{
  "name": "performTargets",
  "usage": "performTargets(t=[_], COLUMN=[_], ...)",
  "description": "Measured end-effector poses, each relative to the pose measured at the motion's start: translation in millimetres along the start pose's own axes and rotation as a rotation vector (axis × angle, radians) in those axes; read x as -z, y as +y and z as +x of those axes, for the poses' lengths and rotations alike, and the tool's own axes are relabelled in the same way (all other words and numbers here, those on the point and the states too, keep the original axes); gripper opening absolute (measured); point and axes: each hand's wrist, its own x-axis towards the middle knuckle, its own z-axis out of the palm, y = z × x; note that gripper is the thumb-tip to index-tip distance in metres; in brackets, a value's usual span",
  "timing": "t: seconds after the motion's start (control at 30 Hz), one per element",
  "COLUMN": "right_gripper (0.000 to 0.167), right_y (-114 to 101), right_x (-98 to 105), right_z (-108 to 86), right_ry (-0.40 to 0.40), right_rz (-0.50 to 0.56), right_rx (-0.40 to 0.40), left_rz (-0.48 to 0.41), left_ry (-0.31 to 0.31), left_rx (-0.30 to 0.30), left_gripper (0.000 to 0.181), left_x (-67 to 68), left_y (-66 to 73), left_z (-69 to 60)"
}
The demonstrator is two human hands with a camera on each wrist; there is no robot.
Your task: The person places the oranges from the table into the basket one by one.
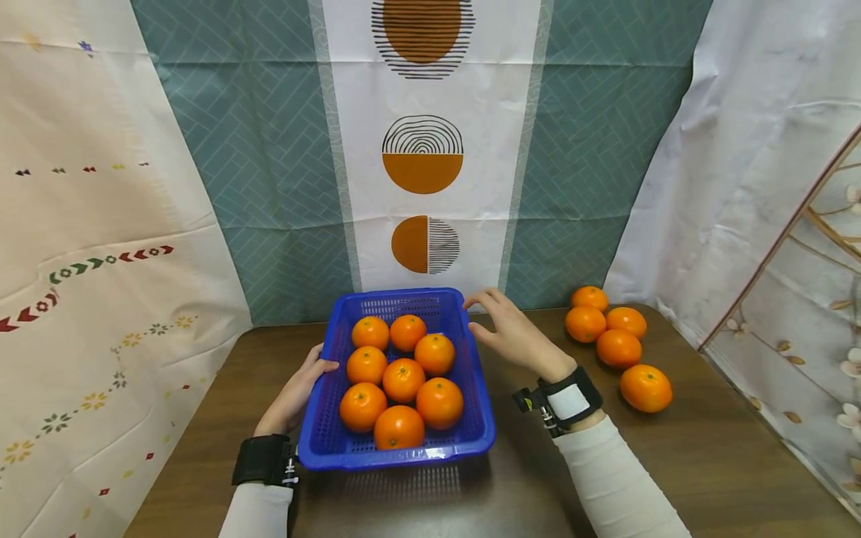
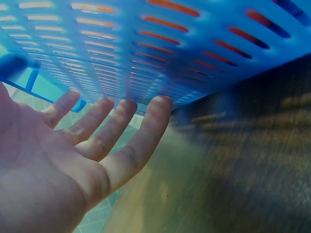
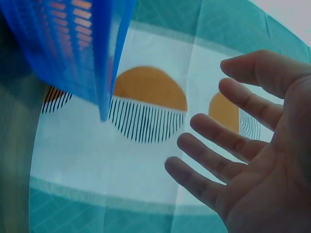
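A blue slotted plastic basket (image 1: 314, 426) holding several oranges (image 1: 403, 380) is in the middle of the head view. My left hand (image 1: 299, 388) grips its left side, the thumb over the rim and the fingers outside. In the left wrist view, the fingertips of the left hand (image 2: 92, 145) reach the slotted wall of the basket (image 2: 121, 53). Near the far right corner, my right hand (image 1: 514, 332) is spread with nothing in it. A gap separates the right hand (image 3: 248, 141) from the basket (image 3: 68, 48) in the right wrist view.
More oranges (image 1: 619, 348) lie loose on the right of the brown wooden table (image 1: 538, 478). A patterned cloth (image 1: 424, 202) hangs behind the table. Other cloths hang at the left (image 1: 101, 299) and right (image 1: 760, 224). Each wrist wears a black strap.
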Motion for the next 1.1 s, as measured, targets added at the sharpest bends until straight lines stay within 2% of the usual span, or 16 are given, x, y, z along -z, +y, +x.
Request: performTargets(t=[0.17, 0.33, 0.67, 0.77, 1.0, 1.1], right_gripper=[0.033, 0.037, 0.052, 0.062, 0.094, 0.102], right_y=[15, 32, 47, 53, 74, 82], right_x=[6, 18, 64, 80, 103, 109], right_z=[-16.4, -28.4, -57.8, -70.2, -94.7, -105.3], right_ry=[0.102, 0.186, 0.245, 0.214, 0.052, 0.004], right_rz=[-0.049, -0.143, -0.249, -0.249, -0.189, -0.158], right_rx=[-0.080, -0.220, -0.542, -0.644, -0.896, -0.965], left_rz=[-0.005, 0.009, 0.035, 0.045, 0.036, 0.031], left_ry=[-0.006, -0.004, 0.019, 0.010, -0.004, -0.002], left_rx=[0.003, -0.003, -0.002, -0.007, -0.002, 0.004], left_gripper=[0.059, 0.059, 0.058, 0.060, 0.060, 0.059], left_x=[-2.8, -1.1, 4.0, 4.3, 4.9, 3.7], left_y=[0.3, 2.2, 4.3, 6.1, 5.0, 4.8], left_z=[0.8, 0.1, -3.3, -3.0, 1.1, 2.2])
